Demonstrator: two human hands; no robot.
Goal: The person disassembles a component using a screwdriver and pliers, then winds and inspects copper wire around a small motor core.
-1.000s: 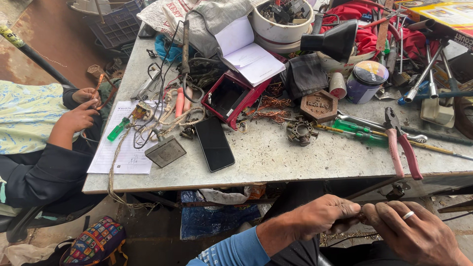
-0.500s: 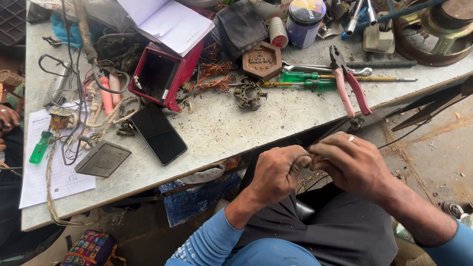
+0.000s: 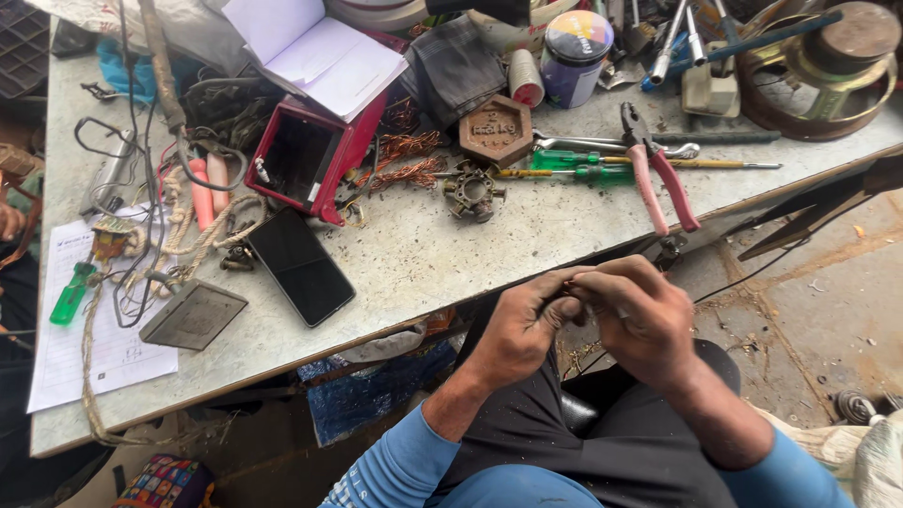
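My left hand [image 3: 519, 329] and my right hand [image 3: 642, 318] are pressed together over my lap, just below the front edge of the workbench [image 3: 451, 259]. Both are closed around a small dark part that their fingers almost wholly hide; a thin wire [image 3: 752, 273] runs off from them to the right. On the bench nearest my hands lie pink-handled pliers [image 3: 658, 174], a small metal rotor part [image 3: 470, 191] and a black phone [image 3: 300, 265].
The bench also holds a red box [image 3: 310, 155], an open notebook [image 3: 315, 47], copper wire scraps [image 3: 404, 160], a hexagonal weight [image 3: 496, 130], green screwdrivers [image 3: 574, 160], a tin [image 3: 576, 42] and a paper sheet [image 3: 89, 357]. Another person's hand [image 3: 11, 221] shows at the left edge.
The view has swung down and right, so the bench now sits higher and closer. My hands have stayed together on the small part, shifting toward the middle of the view.
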